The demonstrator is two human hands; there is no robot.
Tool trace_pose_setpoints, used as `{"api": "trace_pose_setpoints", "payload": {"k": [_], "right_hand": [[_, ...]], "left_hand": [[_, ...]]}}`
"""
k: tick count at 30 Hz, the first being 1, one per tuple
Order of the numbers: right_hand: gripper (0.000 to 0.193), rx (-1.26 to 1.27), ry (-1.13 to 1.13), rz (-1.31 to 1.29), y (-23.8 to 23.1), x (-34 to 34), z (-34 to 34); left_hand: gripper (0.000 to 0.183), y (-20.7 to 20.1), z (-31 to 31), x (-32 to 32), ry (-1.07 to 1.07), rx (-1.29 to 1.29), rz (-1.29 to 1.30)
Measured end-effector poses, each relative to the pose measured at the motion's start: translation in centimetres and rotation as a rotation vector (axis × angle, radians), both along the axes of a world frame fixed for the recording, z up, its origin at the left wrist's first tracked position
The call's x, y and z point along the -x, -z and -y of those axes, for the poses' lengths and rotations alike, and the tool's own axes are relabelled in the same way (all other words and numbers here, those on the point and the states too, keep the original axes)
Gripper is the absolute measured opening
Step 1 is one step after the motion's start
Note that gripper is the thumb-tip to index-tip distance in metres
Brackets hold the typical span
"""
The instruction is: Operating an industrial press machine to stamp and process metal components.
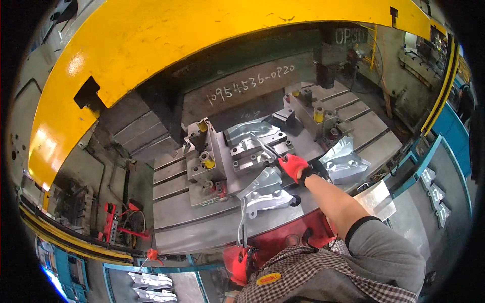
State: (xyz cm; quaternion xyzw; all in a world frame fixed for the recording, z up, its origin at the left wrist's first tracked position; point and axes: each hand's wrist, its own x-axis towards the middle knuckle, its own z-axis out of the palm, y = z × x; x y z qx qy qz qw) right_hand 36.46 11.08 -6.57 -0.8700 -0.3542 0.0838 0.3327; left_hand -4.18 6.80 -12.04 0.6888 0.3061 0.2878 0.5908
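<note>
Far left, arching up and across the top, a yellow press frame (65, 101). Below, a red bracket (112, 222). Near the lower edge, silver stamped parts (151, 279) on a blue-framed cart (107, 280). Farther right, on the slotted press bed (177, 218), a left die block (199, 174) with 2 yellow cylinders (207, 160). Next, low down, a red-gloved left hand (236, 265), closed around slim left tongs (242, 224), with tips at the left edge of a near part (268, 194); impossible to tell whether pinched. Behind, a lower die (252, 160) with a shaped panel (247, 130) on top. At the panel, tips of right tongs (265, 147), gripped in a red-gloved right hand (294, 166). Just right, on the bed, a tilted silver part (344, 161). Far right, 3 more parts (435, 193) in a row on a blue-framed rack (454, 174).
</note>
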Motion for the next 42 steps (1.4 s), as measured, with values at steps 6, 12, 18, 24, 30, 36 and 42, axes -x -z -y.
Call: {"api": "trace_pose_setpoints", "payload": {"k": [6, 12, 18, 24, 30, 36, 42], "right_hand": [[0.033, -0.225, -0.194, -0.771, 0.0, 3.5, 11.2], [0.036, 0.245, -0.478, -0.909, 1.3, 6.4, 28.3], [0.043, 0.241, -0.296, 0.305, 4.6, 9.9, 35.1], [0.041, 0.353, -0.371, 0.098, 7.5, 8.4, 33.8], [0.026, 0.628, -0.559, 0.062, 7.6, 7.4, 32.5], [0.032, 0.577, -0.564, 0.154, 7.5, 7.4, 32.6], [0.03, 0.581, -0.592, 0.229, 8.2, 7.3, 32.6]], "left_hand": [[0.021, -2.0, 0.5, 2.5, 0.072, 0.43, -0.167], [0.027, -0.2, 3.1, 6.6, 0.228, -0.123, -0.707], [0.033, 0.5, 4.1, 5.7, 0.208, -0.592, -0.883], [0.04, 0.8, 3.6, 3.8, 0.268, -0.538, -0.853], [0.041, 2.5, 3.7, 4.7, 0.245, -0.386, -0.806], [0.043, 3.7, 3.4, 4.9, 0.202, -0.593, -0.787], [0.043, 3.2, 3.1, 4.6, 0.292, -0.578, -0.85]]}}
